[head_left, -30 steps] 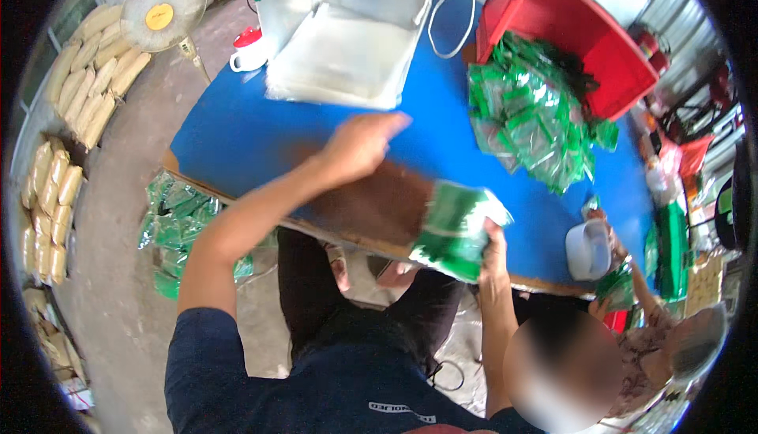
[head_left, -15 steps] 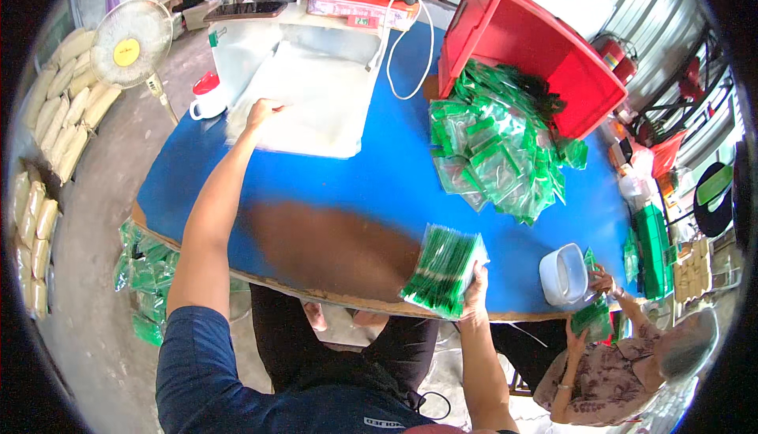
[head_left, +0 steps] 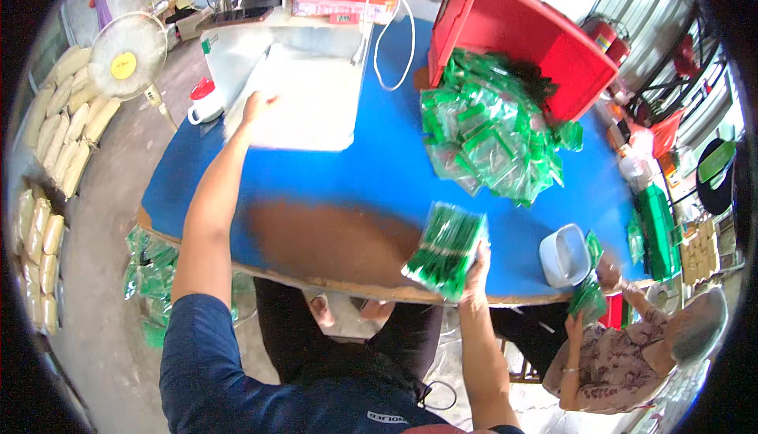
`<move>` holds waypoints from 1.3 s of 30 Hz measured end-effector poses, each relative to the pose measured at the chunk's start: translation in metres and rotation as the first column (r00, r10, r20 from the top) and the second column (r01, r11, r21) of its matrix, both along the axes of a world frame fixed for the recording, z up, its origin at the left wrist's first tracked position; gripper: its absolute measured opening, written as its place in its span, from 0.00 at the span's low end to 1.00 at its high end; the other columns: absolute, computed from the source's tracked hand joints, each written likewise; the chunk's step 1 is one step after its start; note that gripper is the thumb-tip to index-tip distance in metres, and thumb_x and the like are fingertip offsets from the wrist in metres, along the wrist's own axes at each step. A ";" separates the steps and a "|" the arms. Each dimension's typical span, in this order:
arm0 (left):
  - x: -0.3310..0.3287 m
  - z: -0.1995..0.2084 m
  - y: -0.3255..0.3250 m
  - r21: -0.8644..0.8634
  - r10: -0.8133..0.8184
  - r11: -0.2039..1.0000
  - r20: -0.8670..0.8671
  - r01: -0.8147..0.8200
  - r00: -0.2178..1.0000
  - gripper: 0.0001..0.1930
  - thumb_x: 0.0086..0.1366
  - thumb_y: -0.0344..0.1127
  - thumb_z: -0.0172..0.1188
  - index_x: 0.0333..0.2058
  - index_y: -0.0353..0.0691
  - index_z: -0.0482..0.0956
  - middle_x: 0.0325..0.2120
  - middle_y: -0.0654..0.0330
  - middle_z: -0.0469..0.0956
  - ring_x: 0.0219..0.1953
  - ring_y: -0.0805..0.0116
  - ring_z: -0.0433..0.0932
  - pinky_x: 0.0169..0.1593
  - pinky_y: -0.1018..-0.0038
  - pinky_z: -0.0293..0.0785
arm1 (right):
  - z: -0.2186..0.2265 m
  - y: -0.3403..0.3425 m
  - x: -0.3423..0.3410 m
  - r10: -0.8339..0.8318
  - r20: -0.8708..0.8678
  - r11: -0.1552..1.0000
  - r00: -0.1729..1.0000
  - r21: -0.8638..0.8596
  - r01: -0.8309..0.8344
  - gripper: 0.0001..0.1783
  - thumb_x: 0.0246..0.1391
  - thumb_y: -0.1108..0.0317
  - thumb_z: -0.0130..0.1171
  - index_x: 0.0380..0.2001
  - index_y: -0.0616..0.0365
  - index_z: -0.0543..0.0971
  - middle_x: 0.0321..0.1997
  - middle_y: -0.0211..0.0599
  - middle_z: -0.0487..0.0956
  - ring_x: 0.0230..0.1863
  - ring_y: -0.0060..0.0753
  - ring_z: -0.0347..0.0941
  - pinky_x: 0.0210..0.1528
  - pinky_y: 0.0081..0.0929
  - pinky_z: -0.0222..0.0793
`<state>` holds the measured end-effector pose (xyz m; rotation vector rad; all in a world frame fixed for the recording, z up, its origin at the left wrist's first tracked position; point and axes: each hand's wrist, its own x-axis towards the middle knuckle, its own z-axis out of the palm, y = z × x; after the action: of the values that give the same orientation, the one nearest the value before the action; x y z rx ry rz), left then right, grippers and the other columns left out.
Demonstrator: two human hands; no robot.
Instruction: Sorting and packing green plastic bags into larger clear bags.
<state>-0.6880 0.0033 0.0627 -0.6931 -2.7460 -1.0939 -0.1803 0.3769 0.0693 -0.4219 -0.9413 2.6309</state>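
A thick bundle of small clear packets with green ends [head_left: 446, 248] stands fanned in my right hand [head_left: 475, 274], just above the table's near edge. My right fingers wrap round its right side. My left hand [head_left: 257, 107] reaches far forward over a stack of clear, whitish plastic sheets or bags [head_left: 308, 102] in an open-fronted clear tray. Its fingers look drawn together at the stack's left part; anything thin between them cannot be made out. A large loose heap of similar green and clear packets [head_left: 493, 138] spills from a tipped red crate [head_left: 529, 47] at the far right.
The blue table [head_left: 379, 173] has a worn brown patch. A white cup with a red lid [head_left: 205, 104] stands left of the tray, a white cable [head_left: 379, 55] right of it. At right, a co-worker [head_left: 624, 347] handles green packets beside a white tub [head_left: 564, 256]. A fan [head_left: 126, 59] stands left.
My left hand has shifted slightly left over the stack. The bundle in my right hand has tilted and risen a little. The whole view has shifted slightly.
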 end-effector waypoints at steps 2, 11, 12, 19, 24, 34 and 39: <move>0.019 0.028 0.052 0.058 0.171 0.985 -0.437 -0.162 0.883 0.14 0.61 0.44 0.63 0.28 0.37 0.81 0.24 0.51 0.80 0.28 0.51 0.80 0.32 0.61 0.73 | 0.019 0.002 0.005 0.071 -0.066 0.997 0.995 -0.018 -0.072 0.36 0.55 0.44 0.60 0.59 0.55 0.70 0.54 0.43 0.78 0.48 0.50 0.78 0.52 0.52 0.77; 0.121 0.096 0.036 0.099 0.062 0.994 -0.164 -0.046 0.985 0.11 0.62 0.39 0.65 0.26 0.37 0.84 0.18 0.64 0.79 0.20 0.76 0.76 0.25 0.75 0.71 | -0.009 0.018 0.005 -0.086 -0.087 0.996 0.993 -0.038 0.083 0.33 0.59 0.46 0.56 0.60 0.55 0.70 0.54 0.40 0.77 0.50 0.42 0.77 0.53 0.44 0.76; 0.140 0.097 0.033 -0.092 -0.011 0.996 -0.045 0.007 0.999 0.13 0.60 0.42 0.66 0.26 0.37 0.84 0.17 0.62 0.78 0.20 0.76 0.75 0.26 0.71 0.71 | -0.014 0.024 0.007 -0.115 -0.081 0.993 0.990 -0.031 0.113 0.32 0.59 0.47 0.56 0.60 0.54 0.70 0.54 0.40 0.77 0.50 0.42 0.77 0.53 0.44 0.76; 0.293 0.048 0.049 -0.143 -0.278 0.940 0.208 0.310 0.938 0.14 0.57 0.43 0.72 0.31 0.37 0.86 0.26 0.59 0.81 0.29 0.71 0.77 0.35 0.72 0.74 | -0.015 0.021 0.011 -0.140 -0.067 0.985 0.988 -0.113 0.132 0.27 0.58 0.50 0.59 0.55 0.54 0.72 0.49 0.38 0.79 0.47 0.37 0.78 0.50 0.39 0.77; 0.322 0.018 0.052 0.055 -0.365 0.928 -0.067 0.369 0.929 0.09 0.58 0.32 0.71 0.33 0.34 0.85 0.28 0.60 0.79 0.30 0.69 0.76 0.37 0.74 0.71 | 0.004 -0.003 0.016 0.008 0.064 1.000 0.998 -0.013 -0.007 0.30 0.55 0.52 0.63 0.55 0.59 0.72 0.48 0.37 0.79 0.47 0.33 0.77 0.49 0.34 0.76; 0.398 0.073 0.124 0.371 -0.182 0.867 -0.386 0.332 0.905 0.05 0.57 0.25 0.69 0.33 0.33 0.85 0.30 0.56 0.79 0.33 0.67 0.78 0.38 0.74 0.73 | 0.060 -0.026 -0.009 0.371 0.404 0.777 0.836 0.357 -0.518 0.30 0.49 0.49 0.66 0.47 0.64 0.81 0.44 0.44 0.82 0.38 0.33 0.80 0.42 0.31 0.78; 0.434 0.079 0.160 0.327 -0.344 0.787 -0.472 0.523 0.812 0.09 0.53 0.23 0.71 0.34 0.35 0.85 0.32 0.57 0.79 0.34 0.66 0.78 0.37 0.73 0.74 | 0.048 -0.019 -0.025 0.266 0.353 0.886 0.897 0.277 -0.371 0.29 0.49 0.50 0.68 0.47 0.62 0.81 0.43 0.43 0.83 0.38 0.33 0.80 0.42 0.33 0.78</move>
<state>-0.2540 0.1631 0.1419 -1.3504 -1.9323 -1.4149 -0.2052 0.3579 0.1172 -0.6451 -1.6676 2.6497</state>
